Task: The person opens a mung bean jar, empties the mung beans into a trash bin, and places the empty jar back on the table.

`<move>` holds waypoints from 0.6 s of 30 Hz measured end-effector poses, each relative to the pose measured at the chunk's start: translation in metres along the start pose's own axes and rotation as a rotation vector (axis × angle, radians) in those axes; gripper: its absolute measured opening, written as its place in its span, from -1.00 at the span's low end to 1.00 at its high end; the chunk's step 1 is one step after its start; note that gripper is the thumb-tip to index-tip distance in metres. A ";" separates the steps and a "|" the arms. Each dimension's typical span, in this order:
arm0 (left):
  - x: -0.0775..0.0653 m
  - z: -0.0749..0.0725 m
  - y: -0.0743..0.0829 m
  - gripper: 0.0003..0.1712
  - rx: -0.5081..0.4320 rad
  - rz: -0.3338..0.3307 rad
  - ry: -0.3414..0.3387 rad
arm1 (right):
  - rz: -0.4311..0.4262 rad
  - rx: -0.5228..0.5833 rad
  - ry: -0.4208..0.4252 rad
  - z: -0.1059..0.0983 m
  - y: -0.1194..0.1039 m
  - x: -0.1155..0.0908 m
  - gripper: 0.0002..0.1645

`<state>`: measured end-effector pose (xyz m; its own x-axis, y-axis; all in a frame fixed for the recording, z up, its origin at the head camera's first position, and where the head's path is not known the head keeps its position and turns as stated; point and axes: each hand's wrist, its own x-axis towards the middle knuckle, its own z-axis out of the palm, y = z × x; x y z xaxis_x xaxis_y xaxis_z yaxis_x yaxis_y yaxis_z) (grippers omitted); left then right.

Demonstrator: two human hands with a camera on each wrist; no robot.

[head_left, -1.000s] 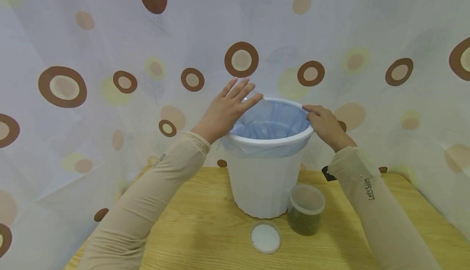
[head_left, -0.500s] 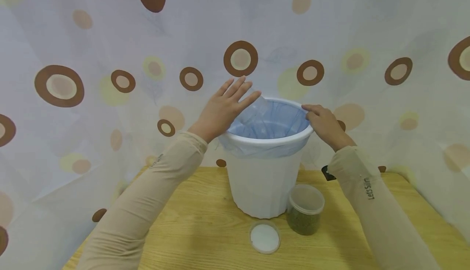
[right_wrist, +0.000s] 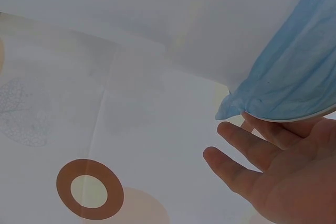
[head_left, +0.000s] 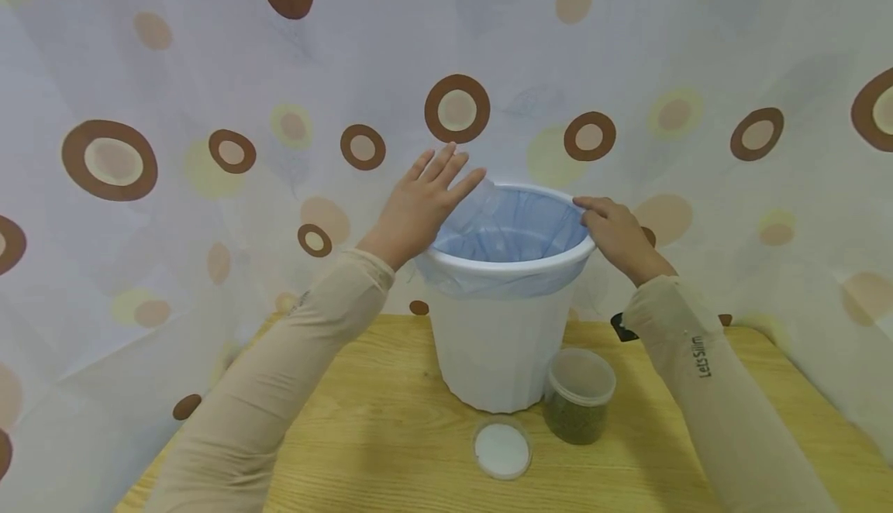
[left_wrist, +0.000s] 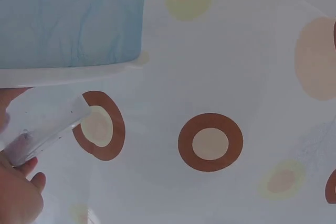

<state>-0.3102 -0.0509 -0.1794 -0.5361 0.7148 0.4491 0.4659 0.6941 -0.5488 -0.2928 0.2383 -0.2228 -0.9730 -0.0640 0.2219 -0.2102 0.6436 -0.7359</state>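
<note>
- Stretching the left arm (head_left: 279, 366) far and rightward, holding a tilted clear container (left_wrist: 52, 129) in the spread-fingered left grip (head_left: 421, 207), above the left side of the white bin (head_left: 498, 342).
- Angling the right arm (head_left: 711, 389) far and leftward, grasping the bin's right rim in the right grip (head_left: 615, 235).
- Passing over the table (head_left: 377, 404) either side of a jar (head_left: 579, 397) and a white disc (head_left: 501, 451).

the head view is softly lit, both wrist views greyer and dimmer.
</note>
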 end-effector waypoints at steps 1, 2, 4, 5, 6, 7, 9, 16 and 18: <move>0.000 0.001 0.000 -0.13 -0.002 -0.003 0.003 | -0.002 0.001 0.001 0.000 0.000 0.000 -0.35; -0.001 0.002 0.001 -0.12 -0.001 -0.005 0.007 | -0.004 0.001 0.002 0.000 0.001 0.000 -0.35; -0.001 0.002 0.001 -0.12 0.015 -0.010 0.032 | -0.006 -0.003 0.003 0.000 0.002 0.000 -0.35; -0.002 0.002 0.000 -0.13 0.026 -0.018 0.056 | -0.009 -0.003 0.004 0.000 0.002 0.001 -0.35; -0.002 0.002 0.000 -0.15 0.032 -0.030 0.089 | -0.012 -0.007 0.005 0.001 0.002 0.001 -0.35; -0.001 0.002 0.000 -0.16 0.042 -0.044 0.129 | -0.013 -0.008 0.005 0.001 0.002 0.001 -0.35; -0.001 0.001 -0.001 -0.20 0.050 -0.062 0.192 | -0.012 -0.012 0.006 0.001 0.002 0.001 -0.35; -0.001 -0.003 -0.001 -0.18 0.100 0.032 0.047 | -0.022 -0.017 0.002 0.001 0.001 0.001 -0.35; -0.001 -0.003 0.000 -0.16 0.120 0.040 0.036 | -0.025 -0.021 0.003 0.001 0.001 0.001 -0.35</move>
<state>-0.3073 -0.0516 -0.1775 -0.4923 0.7458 0.4489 0.3978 0.6515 -0.6460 -0.2939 0.2385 -0.2240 -0.9671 -0.0777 0.2422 -0.2323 0.6575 -0.7167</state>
